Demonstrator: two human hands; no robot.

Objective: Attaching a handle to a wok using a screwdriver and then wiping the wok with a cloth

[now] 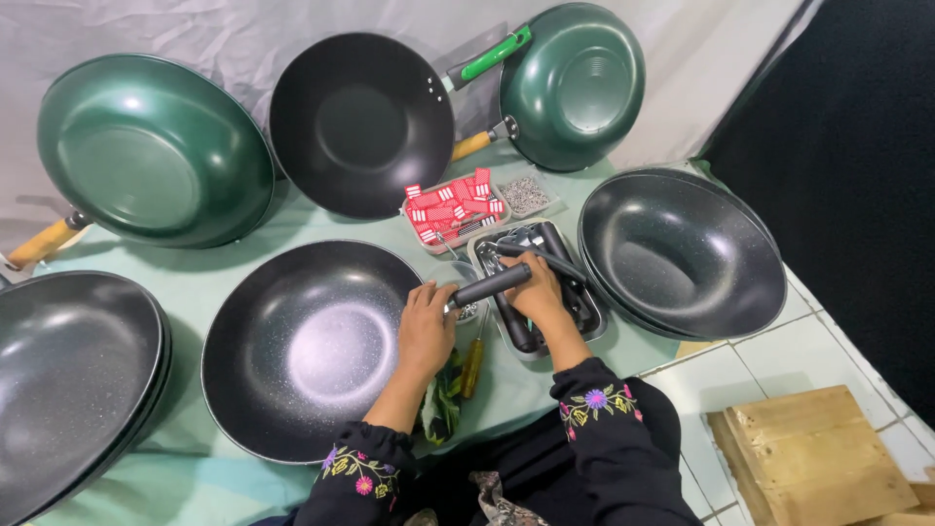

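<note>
2 hands are meeting at the rim of the large black non-stick wok (307, 351): left hand (426, 329) is curling fingers against it, right hand (534, 288) is gripping the dark cylindrical handle (490, 284), long axis running rightward and slightly up from the rim

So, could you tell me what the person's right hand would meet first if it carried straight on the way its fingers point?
The right hand, gripping the dark handle, points up and away, so it would probably first meet the metal tray of handles, then the red-packet container; depth is uncertain.
</note>
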